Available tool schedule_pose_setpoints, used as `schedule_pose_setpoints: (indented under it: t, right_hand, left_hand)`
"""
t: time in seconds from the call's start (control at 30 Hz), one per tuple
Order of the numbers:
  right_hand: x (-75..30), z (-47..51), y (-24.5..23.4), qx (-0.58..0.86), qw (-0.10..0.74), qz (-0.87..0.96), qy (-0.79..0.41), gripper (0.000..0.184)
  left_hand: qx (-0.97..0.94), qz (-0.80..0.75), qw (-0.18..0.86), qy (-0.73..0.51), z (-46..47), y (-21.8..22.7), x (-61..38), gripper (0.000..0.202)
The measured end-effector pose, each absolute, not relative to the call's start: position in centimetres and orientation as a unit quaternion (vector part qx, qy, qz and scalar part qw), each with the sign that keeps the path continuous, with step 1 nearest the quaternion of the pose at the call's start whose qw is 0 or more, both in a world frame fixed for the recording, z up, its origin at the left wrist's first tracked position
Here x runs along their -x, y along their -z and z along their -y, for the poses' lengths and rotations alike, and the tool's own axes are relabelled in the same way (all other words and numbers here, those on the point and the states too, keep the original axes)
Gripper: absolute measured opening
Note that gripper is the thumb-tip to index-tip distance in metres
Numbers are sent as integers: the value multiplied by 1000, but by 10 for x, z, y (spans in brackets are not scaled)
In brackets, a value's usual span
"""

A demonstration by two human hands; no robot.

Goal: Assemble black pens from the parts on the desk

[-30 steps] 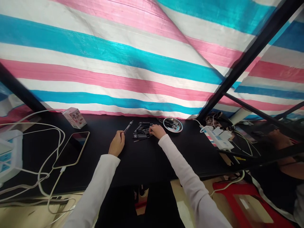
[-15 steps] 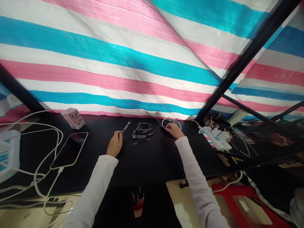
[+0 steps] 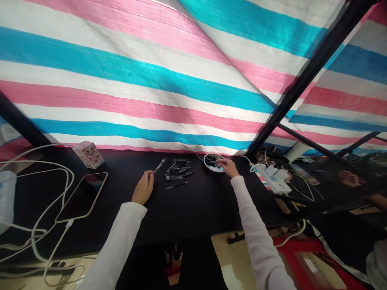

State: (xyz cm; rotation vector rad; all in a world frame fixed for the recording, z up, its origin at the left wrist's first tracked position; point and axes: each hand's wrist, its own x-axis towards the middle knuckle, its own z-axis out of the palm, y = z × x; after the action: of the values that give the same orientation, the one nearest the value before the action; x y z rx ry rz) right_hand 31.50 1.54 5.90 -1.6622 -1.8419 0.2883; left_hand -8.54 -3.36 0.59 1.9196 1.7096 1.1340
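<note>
My left hand point(image 3: 143, 187) is closed around the lower end of a clear-barrelled pen point(image 3: 160, 165), which points up and away over the table. My right hand point(image 3: 229, 167) reaches over the right rim of a round bowl point(image 3: 211, 170). Its fingers are pinched together among dark pieces in the bowl, and what they grip is too small to make out. Between my hands lies a loose pile of several pens point(image 3: 178, 169). A thin pen refill point(image 3: 177, 185) lies just in front of the pile.
On the left are a phone point(image 3: 83, 197) on a charging cable, a small patterned box point(image 3: 89, 155) and a white power strip point(image 3: 7, 201). Another power strip point(image 3: 273, 179) with plugs stands right, near a black frame post point(image 3: 290, 90). Another person's hand point(image 3: 349, 178) shows far right.
My right hand has shifted from over the bowl's left and middle to its right side, uncovering more of the bowl. My left hand still holds the pen. The view has shifted slightly.
</note>
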Motion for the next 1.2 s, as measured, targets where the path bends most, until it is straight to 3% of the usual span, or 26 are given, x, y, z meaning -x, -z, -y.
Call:
schedule_pose_setpoints:
  t: [0.33,0.4,0.5,0.67,0.87,1.03,1.2]
  right_hand:
    - [-293,-22,-73,576,175,798,30,25]
    - [-292,-20,-79,579,216,786,-3,22]
    - [-287,-4,-82,579,351,727,-114,16]
    - [-262,32,-68,484,561,569,-357,29]
    - [-243,40,-54,431,632,454,-456,28]
    - [-247,33,-56,416,636,448,-470,29]
    - [-264,18,-53,539,646,481,-246,34]
  left_hand:
    - [-681,-594,163,-397,33,-7,85,31]
    - [-679,-594,164,-398,33,-7,85,31]
    - [-680,-593,164,-398,32,-6,85,29]
    - [-685,-595,163,-388,31,-4,86,29]
    - [-689,-591,154,-391,30,-5,85,28]
    - [-689,-590,160,-389,31,-5,86,28]
    - [-696,-578,169,-391,32,-7,86,29]
